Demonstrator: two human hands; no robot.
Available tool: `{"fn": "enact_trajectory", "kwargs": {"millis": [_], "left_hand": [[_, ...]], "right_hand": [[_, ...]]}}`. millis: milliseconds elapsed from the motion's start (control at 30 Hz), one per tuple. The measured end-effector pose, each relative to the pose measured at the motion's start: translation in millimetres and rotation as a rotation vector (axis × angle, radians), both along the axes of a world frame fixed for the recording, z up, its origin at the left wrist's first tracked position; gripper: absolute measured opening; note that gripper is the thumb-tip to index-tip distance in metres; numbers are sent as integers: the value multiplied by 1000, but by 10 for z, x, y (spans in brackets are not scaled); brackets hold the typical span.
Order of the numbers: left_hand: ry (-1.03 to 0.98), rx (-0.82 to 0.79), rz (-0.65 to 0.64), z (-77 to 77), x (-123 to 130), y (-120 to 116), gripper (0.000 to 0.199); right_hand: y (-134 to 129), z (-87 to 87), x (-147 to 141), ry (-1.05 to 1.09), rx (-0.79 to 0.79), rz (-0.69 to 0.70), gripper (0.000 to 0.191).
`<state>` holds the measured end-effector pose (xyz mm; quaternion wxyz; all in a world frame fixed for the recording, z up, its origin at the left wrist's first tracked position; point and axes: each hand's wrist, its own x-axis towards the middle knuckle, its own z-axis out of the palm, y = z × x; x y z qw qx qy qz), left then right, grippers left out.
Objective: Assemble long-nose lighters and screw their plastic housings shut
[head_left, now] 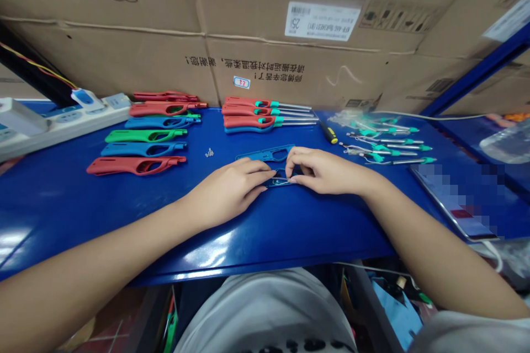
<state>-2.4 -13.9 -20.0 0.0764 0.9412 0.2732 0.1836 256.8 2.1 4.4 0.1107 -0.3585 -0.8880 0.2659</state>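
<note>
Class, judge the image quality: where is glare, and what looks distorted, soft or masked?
Head view: glare on the blue tabletop, near front and far left; left forearm looks stretched towards the corner; phone screen pixelated; thin part at the right hand too soft to identify.

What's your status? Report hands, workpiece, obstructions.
Left hand at near blue shell; right hand pinching over it. Second blue shell just beyond. Screws off left, screwdriver beyond right hand; neither between the hands.
</note>
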Motion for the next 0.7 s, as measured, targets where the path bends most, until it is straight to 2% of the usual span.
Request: {"fn": "enact_trajectory", "kwargs": {"millis": [133, 367, 567, 700], "left_hand": [[24, 14, 8, 35, 2, -21, 40], [58, 12, -13, 18, 3, -20, 31], [60, 24, -17, -3, -5, -14, 31], [65, 49, -14, 5, -10, -19, 32]], "right_hand": [[-6, 24, -2, 19, -46, -51, 6], [2, 68, 29, 18, -155, -92, 9], [4, 46, 10, 17, -139, -108, 11], [18, 23, 4, 8, -113, -101, 5]]}}
